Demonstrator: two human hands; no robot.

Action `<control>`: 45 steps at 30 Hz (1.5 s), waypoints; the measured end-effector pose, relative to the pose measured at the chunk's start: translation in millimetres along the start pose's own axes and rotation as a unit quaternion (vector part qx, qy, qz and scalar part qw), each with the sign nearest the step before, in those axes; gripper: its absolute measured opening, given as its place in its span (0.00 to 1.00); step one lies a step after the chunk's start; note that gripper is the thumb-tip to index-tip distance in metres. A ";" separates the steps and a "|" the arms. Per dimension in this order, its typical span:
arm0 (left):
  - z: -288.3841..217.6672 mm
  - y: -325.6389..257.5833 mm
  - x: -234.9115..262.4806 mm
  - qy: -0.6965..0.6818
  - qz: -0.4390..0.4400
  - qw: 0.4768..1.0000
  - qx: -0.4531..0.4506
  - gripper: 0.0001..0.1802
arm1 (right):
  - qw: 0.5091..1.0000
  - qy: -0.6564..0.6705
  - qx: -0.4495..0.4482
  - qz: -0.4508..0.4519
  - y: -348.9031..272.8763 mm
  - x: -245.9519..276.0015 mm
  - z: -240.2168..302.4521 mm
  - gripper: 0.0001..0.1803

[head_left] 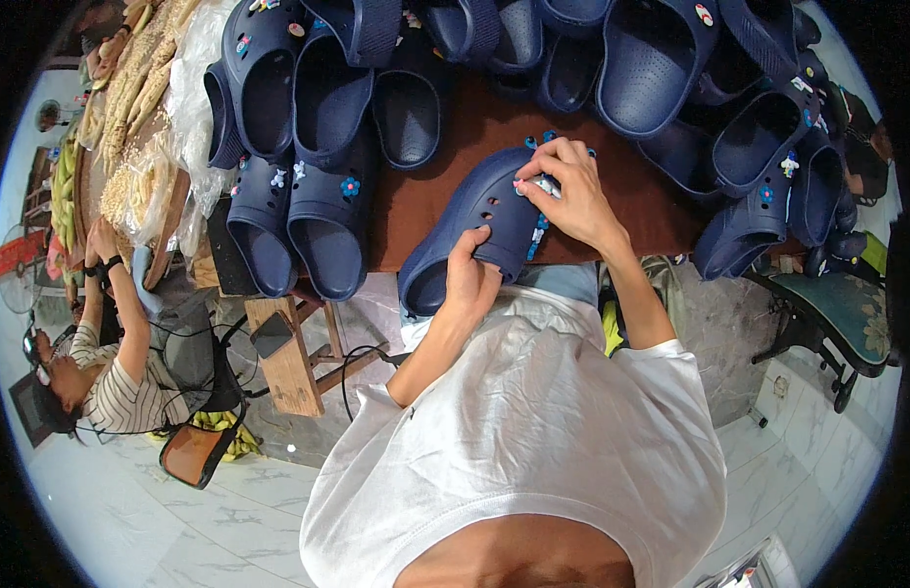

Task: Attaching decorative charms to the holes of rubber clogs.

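A navy blue clog (453, 218) with vent holes rests on the brown tabletop in front of me. My left hand (471, 276) is closed around its near right edge, thumb lying on the upper. Over the toe end, the thumb and forefinger of my right hand (574, 191) pinch a small pink-and-white shoe charm (519, 186) against one of the holes. Whether its stem is inside the hole cannot be seen. Small blue charms (537, 237) lie along the clog's right side, and more blue charms (548, 137) lie beyond the toe.
Navy clogs (322, 211) with charms stand at left; piled clogs (661, 69) line the far and right sides. A wooden stool (288, 367) bears a phone (271, 334). At left, another person (122, 382) works by a table of corn (141, 98). A chair (827, 309) stands right.
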State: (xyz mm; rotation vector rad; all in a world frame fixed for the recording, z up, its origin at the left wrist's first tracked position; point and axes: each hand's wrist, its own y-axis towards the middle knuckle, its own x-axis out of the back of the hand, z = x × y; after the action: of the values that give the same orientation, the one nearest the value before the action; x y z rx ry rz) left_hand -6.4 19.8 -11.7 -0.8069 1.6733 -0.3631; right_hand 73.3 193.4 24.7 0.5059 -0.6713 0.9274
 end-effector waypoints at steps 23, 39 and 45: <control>-4.2 4.7 8.0 0.053 0.010 0.999 -0.008 0.21 | 0.994 0.089 -0.052 0.033 10.4 -16.2 -28.8 0.24; -8.3 3.3 -5.1 0.012 -0.010 1.000 -0.006 0.20 | 0.943 0.309 -0.122 0.019 2.5 -3.8 -45.6 0.18; -9.7 4.1 -5.6 -0.005 -0.030 0.999 -0.025 0.25 | 0.990 0.135 -0.041 -0.023 -8.0 0.3 -28.7 0.16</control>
State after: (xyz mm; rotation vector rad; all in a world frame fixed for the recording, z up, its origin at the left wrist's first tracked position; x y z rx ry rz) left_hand -16.4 24.7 -7.6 -0.8974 1.6568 -0.3595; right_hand 88.9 208.4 4.2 0.3130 -0.4476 0.9014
